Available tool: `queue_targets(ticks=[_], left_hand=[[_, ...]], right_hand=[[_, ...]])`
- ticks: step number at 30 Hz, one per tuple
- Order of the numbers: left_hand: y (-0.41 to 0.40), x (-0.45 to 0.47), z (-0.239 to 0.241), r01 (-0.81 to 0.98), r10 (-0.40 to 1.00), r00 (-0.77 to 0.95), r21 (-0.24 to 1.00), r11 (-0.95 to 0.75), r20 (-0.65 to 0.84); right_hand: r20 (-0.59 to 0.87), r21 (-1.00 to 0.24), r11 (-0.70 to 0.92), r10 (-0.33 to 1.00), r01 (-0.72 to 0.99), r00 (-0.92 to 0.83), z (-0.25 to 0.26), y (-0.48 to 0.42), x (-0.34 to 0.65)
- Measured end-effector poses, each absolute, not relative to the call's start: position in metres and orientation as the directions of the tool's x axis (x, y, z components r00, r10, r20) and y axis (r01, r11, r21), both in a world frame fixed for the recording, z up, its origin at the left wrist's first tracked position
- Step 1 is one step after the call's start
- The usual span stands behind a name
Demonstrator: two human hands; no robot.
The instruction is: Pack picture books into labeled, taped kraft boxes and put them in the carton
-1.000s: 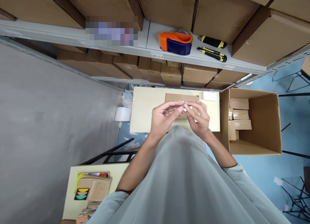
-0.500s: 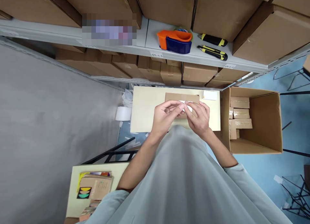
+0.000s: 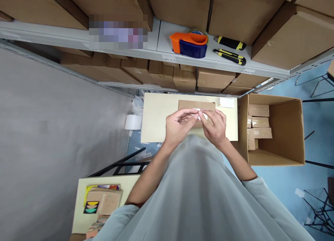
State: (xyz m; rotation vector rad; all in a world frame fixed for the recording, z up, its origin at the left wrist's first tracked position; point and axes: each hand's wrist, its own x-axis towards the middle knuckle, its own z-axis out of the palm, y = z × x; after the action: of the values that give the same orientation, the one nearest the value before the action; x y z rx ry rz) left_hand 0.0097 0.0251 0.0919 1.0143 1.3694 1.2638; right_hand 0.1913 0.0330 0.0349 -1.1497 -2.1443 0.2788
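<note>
My left hand (image 3: 180, 125) and my right hand (image 3: 215, 127) meet fingertip to fingertip in front of me. Pinched between them is a small white label (image 3: 203, 116), mostly covered by the fingers. Both hands are closed at the thumbs and index fingers, with the other fingers loosely curled. Below the hands a flat cardboard box (image 3: 196, 104) lies on the cream table (image 3: 156, 119), its near part hidden by the hands. A small white box or stack of labels (image 3: 226, 102) lies at the table's far right corner.
To the right, an open carton (image 3: 286, 129) holds several small taped boxes. Above the table, a shelf (image 3: 156, 49) carries cartons, an orange and blue tape dispenser (image 3: 189, 45) and two cutters (image 3: 229, 49). Books and packets (image 3: 104, 201) lie on a side table at lower left.
The fingertips have shifted very slightly, with the left fingers a bit straighter. Both hands stay together at the label over the box.
</note>
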Motion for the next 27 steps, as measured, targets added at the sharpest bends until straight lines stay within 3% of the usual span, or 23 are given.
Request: queue_targets(ticks=[5,9,22,27], left_hand=[[0.021,0.013,0.094,0.244,0.963,-0.236,0.967,-0.068,0.127],[0.019,0.012,0.09,0.364,0.95,-0.22,0.922,-0.132,0.223],[0.021,0.013,0.087,0.398,0.95,-0.219,0.909,-0.121,0.222],[0.021,0.01,0.091,0.391,0.962,-0.211,0.917,-0.077,0.172]], right_hand=[[0.452,-0.49,0.588,0.803,0.644,-0.389,0.036,0.033,0.193],[0.438,-0.496,0.582,0.809,0.644,-0.393,0.033,0.034,0.194],[0.503,-0.401,0.621,0.764,0.673,-0.404,0.034,0.035,0.19],[0.444,-0.454,0.615,0.783,0.645,-0.435,0.038,0.036,0.189]])
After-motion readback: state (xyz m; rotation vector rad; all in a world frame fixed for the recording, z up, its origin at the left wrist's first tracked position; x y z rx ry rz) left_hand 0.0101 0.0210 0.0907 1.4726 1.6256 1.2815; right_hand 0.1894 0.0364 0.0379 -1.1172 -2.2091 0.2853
